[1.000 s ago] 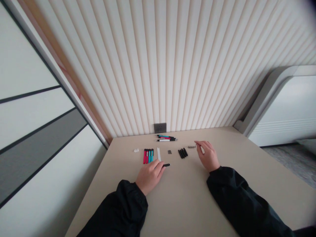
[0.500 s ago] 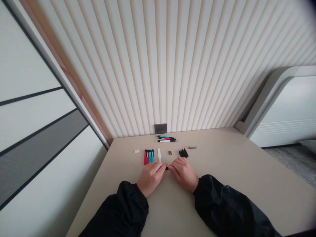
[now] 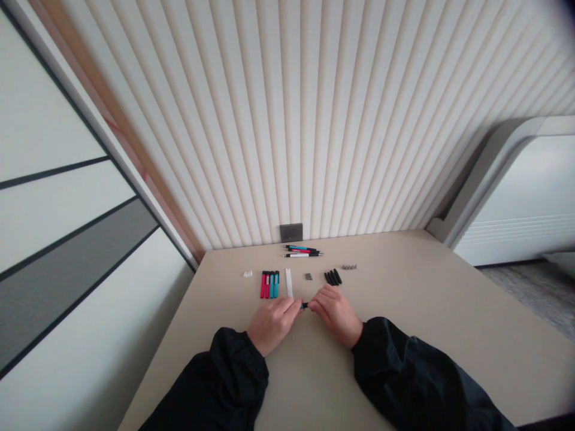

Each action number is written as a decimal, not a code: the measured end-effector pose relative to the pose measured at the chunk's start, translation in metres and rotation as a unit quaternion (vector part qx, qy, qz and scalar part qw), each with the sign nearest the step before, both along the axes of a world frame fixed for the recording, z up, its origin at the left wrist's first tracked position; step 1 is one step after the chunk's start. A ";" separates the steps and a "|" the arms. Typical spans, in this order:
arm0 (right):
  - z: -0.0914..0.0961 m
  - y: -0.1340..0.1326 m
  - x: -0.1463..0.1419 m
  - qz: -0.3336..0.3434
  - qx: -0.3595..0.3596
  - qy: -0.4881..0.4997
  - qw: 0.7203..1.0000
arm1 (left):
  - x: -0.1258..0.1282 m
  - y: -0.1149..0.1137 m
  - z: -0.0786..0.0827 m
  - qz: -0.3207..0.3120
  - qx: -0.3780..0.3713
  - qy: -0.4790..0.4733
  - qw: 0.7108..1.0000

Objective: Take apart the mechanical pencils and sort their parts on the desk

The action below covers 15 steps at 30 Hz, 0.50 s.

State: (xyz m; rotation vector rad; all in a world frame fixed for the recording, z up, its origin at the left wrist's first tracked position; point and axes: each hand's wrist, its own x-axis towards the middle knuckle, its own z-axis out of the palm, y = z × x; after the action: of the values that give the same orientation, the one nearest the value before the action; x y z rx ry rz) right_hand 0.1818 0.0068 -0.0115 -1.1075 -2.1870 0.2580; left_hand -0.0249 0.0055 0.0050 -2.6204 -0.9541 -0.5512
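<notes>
My left hand (image 3: 272, 321) and my right hand (image 3: 335, 312) meet near the middle of the beige table (image 3: 404, 335), fingers pinched together. Between the fingertips shows a short black pen part (image 3: 304, 305), held by both hands. Just beyond my left hand lie red and teal pen barrels (image 3: 269, 284) side by side and a white tube (image 3: 288, 282). Beyond my right hand lie several black pen pieces (image 3: 333, 278). Both forearms wear black sleeves.
Three assembled pens (image 3: 302, 251) lie at the table's far edge below a grey wall socket (image 3: 291, 232). Small white bits (image 3: 247, 274), a small grey piece (image 3: 308, 276) and tiny springs (image 3: 349, 267) sit in the row. A white cabinet (image 3: 516, 197) stands at right.
My right hand left the far right of the row, came back toward the centre and closed on the black part that my left hand was holding. Since then both hands have hardly moved.
</notes>
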 end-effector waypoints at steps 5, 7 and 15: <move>0.007 -0.004 0.002 0.003 0.021 -0.014 1.000 | -0.001 0.001 0.000 0.006 0.003 -0.004 1.000; 0.011 -0.006 0.004 0.002 0.020 -0.012 1.000 | -0.001 0.001 0.001 0.011 0.014 -0.002 1.000; 0.011 -0.005 0.007 0.008 0.002 -0.002 1.000 | -0.002 0.002 0.000 0.016 0.016 0.015 1.000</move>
State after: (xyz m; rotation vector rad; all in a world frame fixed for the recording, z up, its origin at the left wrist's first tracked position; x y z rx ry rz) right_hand 0.1886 0.0021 -0.0007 -1.0904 -2.2003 0.2581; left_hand -0.0269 0.0070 0.0054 -2.5728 -0.9675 -0.5147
